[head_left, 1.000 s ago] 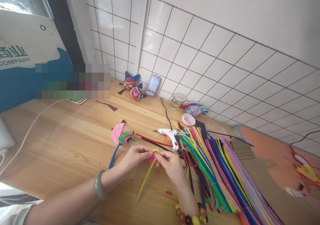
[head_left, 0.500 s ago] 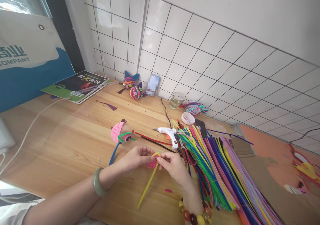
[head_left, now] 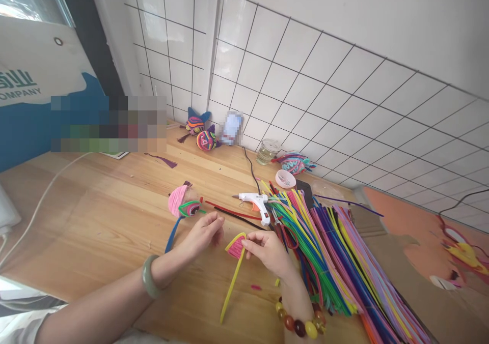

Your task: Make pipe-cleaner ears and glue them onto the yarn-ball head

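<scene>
"What can you read?"
"At ten o'clock, on the blue-and-white board, green lettering: the character 业, with another on its left cut by the picture's edge."
"And under that?"
"Capitals, OMPANY, running up to the same edge."
"Anything near the middle?"
"Towards five o'clock, the white glue gun carries a dark marking, too tiny to make out."
</scene>
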Demonstrator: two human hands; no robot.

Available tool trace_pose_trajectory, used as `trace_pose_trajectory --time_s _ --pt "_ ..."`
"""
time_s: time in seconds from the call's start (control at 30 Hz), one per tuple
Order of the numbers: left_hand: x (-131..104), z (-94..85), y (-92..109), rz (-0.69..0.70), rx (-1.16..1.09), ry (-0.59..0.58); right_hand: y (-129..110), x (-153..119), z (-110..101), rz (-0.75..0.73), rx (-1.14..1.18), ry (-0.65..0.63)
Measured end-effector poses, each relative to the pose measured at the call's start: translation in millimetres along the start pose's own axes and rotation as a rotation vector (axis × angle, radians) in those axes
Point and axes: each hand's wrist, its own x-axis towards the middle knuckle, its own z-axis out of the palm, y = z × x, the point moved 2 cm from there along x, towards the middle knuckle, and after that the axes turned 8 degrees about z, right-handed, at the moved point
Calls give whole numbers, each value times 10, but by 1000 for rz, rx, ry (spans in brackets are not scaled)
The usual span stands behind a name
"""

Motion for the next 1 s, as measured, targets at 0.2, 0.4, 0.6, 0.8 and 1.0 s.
trace_pose_trajectory --time_s 0.2,0.4,0.6,0.8,1.0 --pt "-1 19 3 6 9 -54 11 -2 -30 -10 81 10" --pt "18 17 -102 13 53 -105 2 7 -32 -12 105 41" --pt "6 -7 -89 40 202 -82 40 35 5 11 133 7" --pt "0 -8 -38 13 175 -14 41 36 30 10 173 -19" --pt "-13 -12 7 2 107 -64 33 34 44 5 154 -39"
